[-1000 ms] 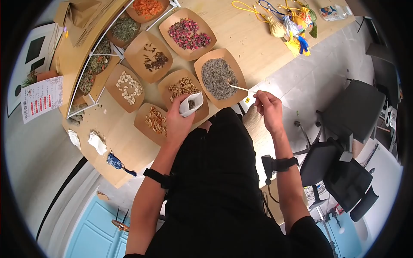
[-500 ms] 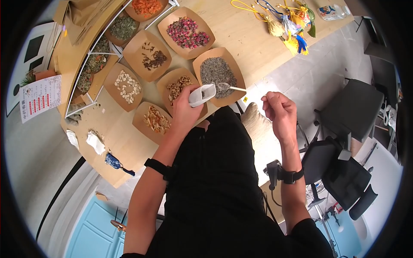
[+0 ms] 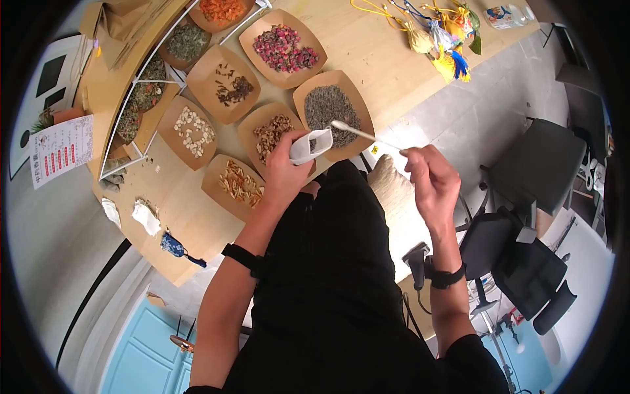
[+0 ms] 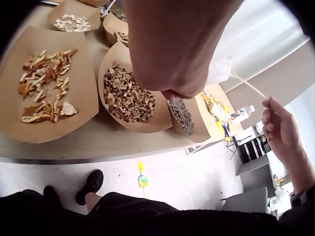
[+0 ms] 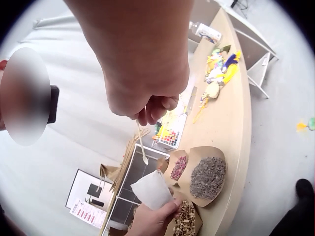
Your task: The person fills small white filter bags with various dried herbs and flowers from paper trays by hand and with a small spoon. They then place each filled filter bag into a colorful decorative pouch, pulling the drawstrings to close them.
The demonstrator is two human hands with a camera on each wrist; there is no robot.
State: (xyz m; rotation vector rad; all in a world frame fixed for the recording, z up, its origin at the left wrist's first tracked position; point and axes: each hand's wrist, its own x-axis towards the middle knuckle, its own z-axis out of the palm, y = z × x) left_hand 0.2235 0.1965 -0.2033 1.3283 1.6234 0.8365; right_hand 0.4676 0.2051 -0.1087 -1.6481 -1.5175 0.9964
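Observation:
My left hand [image 3: 287,169] grips a small white fabric pouch [image 3: 310,148], its mouth open toward the right. A bit of dark material shows inside that mouth. In my right hand [image 3: 434,185] a slim pale spoon [image 3: 367,135] is pinched by the end of its handle. The spoon's bowl is close beside the pouch's mouth, over the tray [image 3: 367,111] of greyish dried lavender-like buds [image 3: 330,106]. From the right wrist view, the spoon [image 5: 142,153] points down toward the pouch [image 5: 153,190], held by the left hand [image 5: 150,220].
Brown paper trays of rosebuds [image 3: 285,49], chopped brown pieces [image 3: 272,134], peel strips [image 3: 240,184] and white slices [image 3: 195,130] stand around the hands. Tasselled sachets [image 3: 443,36] and a bottle [image 3: 505,18] lie farther back. A blue sachet [image 3: 174,245] sits near the left corner.
The spoon has risen out of the grey buds to beside the pouch's mouth. My left hand has brought the pouch rightward over the bud tray's edge; my right hand has moved right and down.

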